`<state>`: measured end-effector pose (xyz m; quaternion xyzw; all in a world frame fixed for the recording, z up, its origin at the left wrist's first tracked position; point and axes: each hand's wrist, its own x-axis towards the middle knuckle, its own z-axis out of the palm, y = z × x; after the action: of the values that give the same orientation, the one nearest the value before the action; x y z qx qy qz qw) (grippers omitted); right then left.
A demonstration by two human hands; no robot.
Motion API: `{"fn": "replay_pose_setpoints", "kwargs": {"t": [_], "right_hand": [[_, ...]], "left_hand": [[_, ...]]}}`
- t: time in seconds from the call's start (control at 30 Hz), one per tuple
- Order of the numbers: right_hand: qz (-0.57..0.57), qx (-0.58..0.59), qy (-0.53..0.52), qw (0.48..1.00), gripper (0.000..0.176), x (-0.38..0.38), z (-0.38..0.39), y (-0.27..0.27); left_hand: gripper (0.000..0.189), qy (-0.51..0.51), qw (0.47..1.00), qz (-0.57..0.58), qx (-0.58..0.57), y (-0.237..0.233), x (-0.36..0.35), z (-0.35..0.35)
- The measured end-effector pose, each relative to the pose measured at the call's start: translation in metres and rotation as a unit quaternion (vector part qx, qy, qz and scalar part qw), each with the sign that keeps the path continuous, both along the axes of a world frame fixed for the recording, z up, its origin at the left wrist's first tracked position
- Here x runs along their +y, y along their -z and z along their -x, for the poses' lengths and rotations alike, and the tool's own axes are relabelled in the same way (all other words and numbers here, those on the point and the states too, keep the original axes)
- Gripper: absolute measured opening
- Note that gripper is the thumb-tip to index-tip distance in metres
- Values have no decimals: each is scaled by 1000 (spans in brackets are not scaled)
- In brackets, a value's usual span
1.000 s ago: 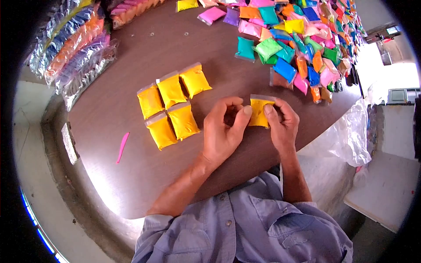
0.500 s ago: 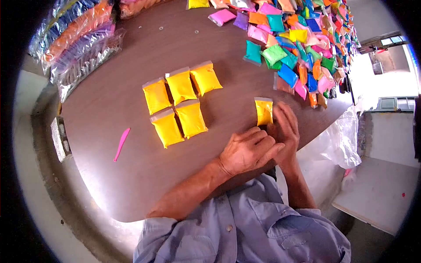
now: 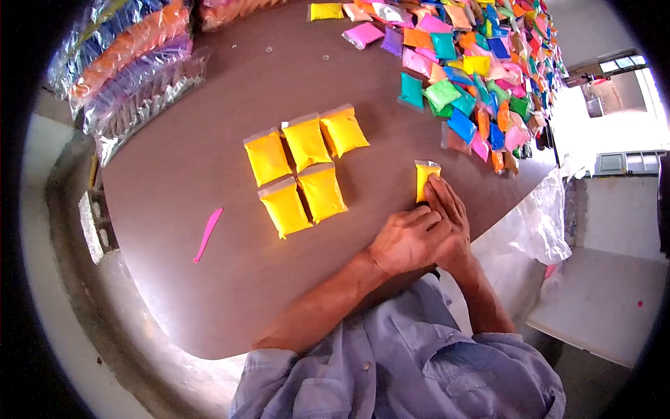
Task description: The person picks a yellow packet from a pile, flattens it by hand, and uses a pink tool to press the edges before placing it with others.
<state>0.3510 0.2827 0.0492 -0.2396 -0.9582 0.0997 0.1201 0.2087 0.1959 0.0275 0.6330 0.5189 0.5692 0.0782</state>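
A small yellow packet (image 3: 422, 183) with a clear top strip lies upright before me near the table's front edge. The outstretched fingers of my right hand (image 3: 452, 220) rest along its right side, covering part of it; the thumb is hidden. My left hand (image 3: 408, 241) is closed, knuckles up, at the packet's lower end and against my right hand. A small dark bit shows by the left fingertips, and what they hold is hidden. To the left lie several yellow packets (image 3: 285, 208) in two rows.
A pink plastic knife-like tool (image 3: 208, 234) lies on the brown table (image 3: 160, 293) at left. A large heap of coloured packets (image 3: 481, 84) fills the far right. Clear bags of packed goods (image 3: 139, 70) stand at the far left. Clear plastic film (image 3: 548, 216) hangs past the right edge.
My right fingers have come down onto the yellow packet's right side; they were raised beside it. My left hand has moved closer to the right hand. The view has shifted slightly.
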Motion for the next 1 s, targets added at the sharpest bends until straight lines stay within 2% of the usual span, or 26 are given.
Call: {"fn": "replay_pose_setpoints", "kwargs": {"t": [0.17, 0.3, 0.37, 0.47, 0.53, 0.83, 1.0], "right_hand": [[32, 45, -25, 998, 67, 4, -4, -7], [11, 56, -18, 998, 67, 6, 2, -7], [9, -7, -8, 1000, 69, 9, 6, -10], [6, -16, -25, 1000, 69, 10, 6, -14], [10, -12, -34, 999, 67, 13, 6, -15], [27, 41, -46, 998, 65, 22, 3, -16], [39, 71, -56, 995, 68, 24, 3, -9]], "left_hand": [[24, -8, 1000, 10, 19, -20, -10, 2], [26, -42, 997, 52, 43, -28, -38, 4], [23, -50, 995, 72, 53, -23, -52, 5], [15, -71, 988, 123, 59, -22, -71, 5], [13, -104, 984, 142, 5, -22, -75, 4], [10, -153, 965, 213, -28, -32, -69, -1], [12, -156, 963, 216, -40, -31, -66, 0]]}}
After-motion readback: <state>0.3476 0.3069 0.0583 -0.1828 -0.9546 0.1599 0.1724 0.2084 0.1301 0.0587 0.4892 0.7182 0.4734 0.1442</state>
